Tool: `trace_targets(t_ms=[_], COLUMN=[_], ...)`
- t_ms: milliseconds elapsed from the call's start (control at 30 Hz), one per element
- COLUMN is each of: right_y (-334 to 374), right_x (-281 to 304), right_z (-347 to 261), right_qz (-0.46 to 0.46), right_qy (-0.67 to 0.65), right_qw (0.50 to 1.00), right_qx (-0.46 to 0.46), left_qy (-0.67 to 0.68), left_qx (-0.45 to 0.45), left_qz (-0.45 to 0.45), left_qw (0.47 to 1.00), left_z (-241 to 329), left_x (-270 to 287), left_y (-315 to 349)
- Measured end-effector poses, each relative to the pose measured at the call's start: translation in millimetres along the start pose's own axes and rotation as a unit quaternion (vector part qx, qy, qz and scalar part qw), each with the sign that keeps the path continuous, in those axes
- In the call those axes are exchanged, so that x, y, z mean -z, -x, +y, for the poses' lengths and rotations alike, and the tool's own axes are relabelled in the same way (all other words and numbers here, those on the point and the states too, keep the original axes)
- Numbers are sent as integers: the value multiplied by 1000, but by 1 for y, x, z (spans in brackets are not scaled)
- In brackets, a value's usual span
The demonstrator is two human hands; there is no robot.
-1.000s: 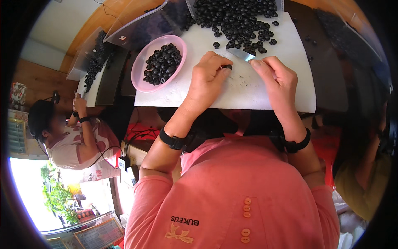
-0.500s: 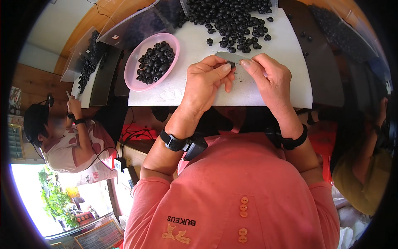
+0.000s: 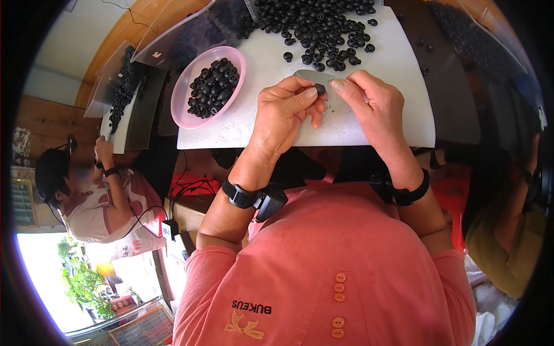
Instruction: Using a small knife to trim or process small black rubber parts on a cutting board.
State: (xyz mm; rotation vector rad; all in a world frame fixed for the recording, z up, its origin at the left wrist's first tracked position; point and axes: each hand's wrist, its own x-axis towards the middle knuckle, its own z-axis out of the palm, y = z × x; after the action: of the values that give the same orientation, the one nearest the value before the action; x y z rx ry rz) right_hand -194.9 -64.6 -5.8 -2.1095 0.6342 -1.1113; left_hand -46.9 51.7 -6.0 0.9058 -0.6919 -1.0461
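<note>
Between the thumb and fingers of my left hand (image 3: pixel 278 112) is a small black knobbed part (image 3: pixel 319 89), its dark end poking out past the thumb. My right hand (image 3: pixel 378 106) pinches a thin grey flat blade (image 3: pixel 313 75), which lies just beyond the part and reaches over to my left fingertips. Whether the blade touches the part I cannot tell. Both hands are above the white work surface (image 3: pixel 225 132), near its front edge. To their left a pink bowl (image 3: pixel 178 109) holds many black parts like this one. Beyond my hands spreads a loose pile of black parts (image 3: pixel 323 34).
Clear plastic panels (image 3: pixel 173 40) stand at the back left, with more black parts behind. A co-worker (image 3: pixel 109 196) sits at the left beside another pile; another person's arm (image 3: pixel 513 225) shows at right. Dark crumbs dot the white surface. Cables (image 3: pixel 193 187) hang below its edge.
The black part has turned in my left fingers and shows more of its end. My right fingertips have shifted slightly with the blade. The whole view has moved a little.
</note>
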Motion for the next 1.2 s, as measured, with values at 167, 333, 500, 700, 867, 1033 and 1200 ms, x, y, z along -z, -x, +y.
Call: trace_targets(t_ms=[167, 333, 500, 700, 867, 1033, 1200], right_y=[0, 0, -1, 0, 0, 2, 2], right_x=[2, 1, 0, 0, -1, 0, 2], right_z=[-1, 2, 4, 5, 4, 4, 4], right_qz=[-9, -11, -7, -11, -28, 0, 42], right_qy=[2, 11, 11, 14, 15, -115, -198], right_qw=[1000, 999, 998, 998, 998, 993, 979], right_qx=[20, 44, 54, 55, 59, 2, -8], left_qy=[12, 24, 17, 11, 6, -125, -423], left_qx=[10, 11, -9, -32, -32, -107, -241], left_qz=[20, 25, 14, 13, 23, 122, 228], left_qw=[1000, 999, 1000, 999, 999, 979, 843], left_z=[1, 1, 2, -3, -3, 26, 88], left_x=[-1, -3, -10, -10, -8, -6, 43], left_y=[0, -1, 0, 0, 0, 12, 26])
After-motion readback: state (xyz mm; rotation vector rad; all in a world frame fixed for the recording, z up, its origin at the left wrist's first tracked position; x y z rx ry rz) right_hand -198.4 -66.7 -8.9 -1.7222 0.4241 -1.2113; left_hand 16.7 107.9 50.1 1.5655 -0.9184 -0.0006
